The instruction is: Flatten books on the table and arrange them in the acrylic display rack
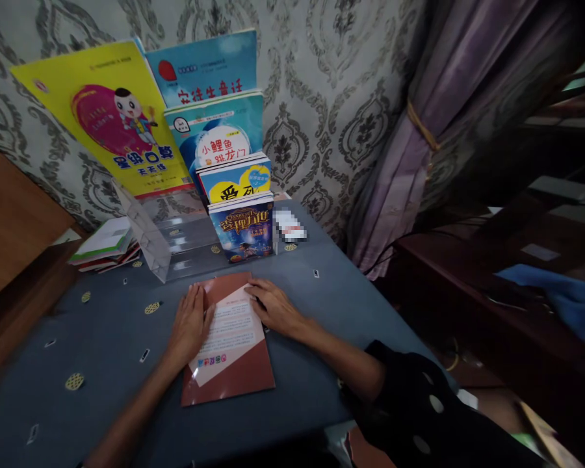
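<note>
- red-brown book (pixel 234 380) under left hand (pixel 190 325) and right hand (pixel 275 305): white printed panel on the cover.
- tablecloth (pixel 102 338) around both hands: slate blue, scattered yellow round motifs.
- beyond the fingertips: dark-blue book (pixel 244 231); farther left, yellow book (pixel 107 117) with pink patch.
- wallpaper (pixel 322 97) behind those: grey damask on off-white.
- curtain (pixel 419 169), right of right hand: purple, yellow tie.

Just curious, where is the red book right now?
Head view: the red book lies flat on the blue table, centre, under the left hand and right hand, just before the clear stand.
</note>
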Tool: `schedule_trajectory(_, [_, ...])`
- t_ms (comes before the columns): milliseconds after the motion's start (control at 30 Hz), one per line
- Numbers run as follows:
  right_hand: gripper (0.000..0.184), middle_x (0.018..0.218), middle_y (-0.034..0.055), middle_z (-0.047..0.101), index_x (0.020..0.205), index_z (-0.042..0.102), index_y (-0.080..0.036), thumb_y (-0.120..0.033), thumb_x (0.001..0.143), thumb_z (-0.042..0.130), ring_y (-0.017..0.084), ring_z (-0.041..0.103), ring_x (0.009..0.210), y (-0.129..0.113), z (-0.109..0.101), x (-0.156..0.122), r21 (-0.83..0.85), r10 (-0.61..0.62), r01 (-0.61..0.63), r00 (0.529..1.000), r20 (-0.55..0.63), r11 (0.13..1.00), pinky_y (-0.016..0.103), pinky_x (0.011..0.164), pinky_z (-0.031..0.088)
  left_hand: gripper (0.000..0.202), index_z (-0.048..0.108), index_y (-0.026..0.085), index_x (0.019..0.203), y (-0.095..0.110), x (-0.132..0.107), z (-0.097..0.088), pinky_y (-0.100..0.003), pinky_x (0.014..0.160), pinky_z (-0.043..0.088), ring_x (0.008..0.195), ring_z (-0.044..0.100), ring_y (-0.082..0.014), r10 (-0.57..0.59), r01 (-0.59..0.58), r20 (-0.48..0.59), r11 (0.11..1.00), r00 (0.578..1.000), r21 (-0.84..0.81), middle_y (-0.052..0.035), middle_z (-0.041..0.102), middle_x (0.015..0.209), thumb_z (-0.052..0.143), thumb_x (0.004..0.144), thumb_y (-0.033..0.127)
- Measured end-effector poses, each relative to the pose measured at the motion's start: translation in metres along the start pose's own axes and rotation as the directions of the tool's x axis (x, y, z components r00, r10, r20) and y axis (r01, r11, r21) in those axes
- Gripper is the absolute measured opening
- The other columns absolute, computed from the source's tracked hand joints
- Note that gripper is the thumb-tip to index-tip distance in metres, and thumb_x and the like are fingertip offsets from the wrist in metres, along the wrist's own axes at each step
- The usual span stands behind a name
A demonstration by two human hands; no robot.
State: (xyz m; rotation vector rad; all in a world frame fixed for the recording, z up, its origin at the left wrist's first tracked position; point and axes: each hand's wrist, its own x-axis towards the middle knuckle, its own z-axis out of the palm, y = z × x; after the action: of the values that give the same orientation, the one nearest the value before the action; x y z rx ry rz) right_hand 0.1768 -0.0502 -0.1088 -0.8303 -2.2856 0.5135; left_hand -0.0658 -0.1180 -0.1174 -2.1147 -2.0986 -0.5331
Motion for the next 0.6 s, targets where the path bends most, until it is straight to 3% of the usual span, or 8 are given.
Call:
schedule_trajectory(467, [0.040, 0.145, 0.0165, 0.051, 0.130, 0.060, -0.015, -0.014, 0.091, 0.051, 0.026, 0.048, 0.135, -0.0008, -0.0086, 0.0044, 0.028, 0.035, -0.040, 0.988, 0.149, 0.999, 0.044, 0.112, 0.040, 0.059, 0.045, 0.003, 0.139, 0.0021, 0.0019, -0.0042, -0.055, 0.113, 0.035, 0.140, 0.042, -0.0337, 0.043, -0.042, -0.022, 0.998, 0.999, 0.051, -0.0247, 0.050, 0.145, 0.031, 0.098, 0.042])
schedule_trajectory(600, [0.040, 0.147, 0.0176, 0.049, 0.131, 0.060, -0.014, -0.015, 0.091, 0.051, 0.026, 0.045, 0.138, -0.0017, -0.0099, 0.0046, 0.007, 0.044, -0.046, 0.984, 0.172, 0.999, 0.049, 0.116, 0.033, 0.060, 0.045, 0.002, 0.138, 0.0027, 0.0032, -0.0066, -0.055, 0.114, 0.035, 0.140, 0.042, -0.0343, 0.059, -0.058, -0.012, 0.996, 0.998, 0.073, -0.0254, 0.050, 0.145, 0.030, 0.098, 0.043])
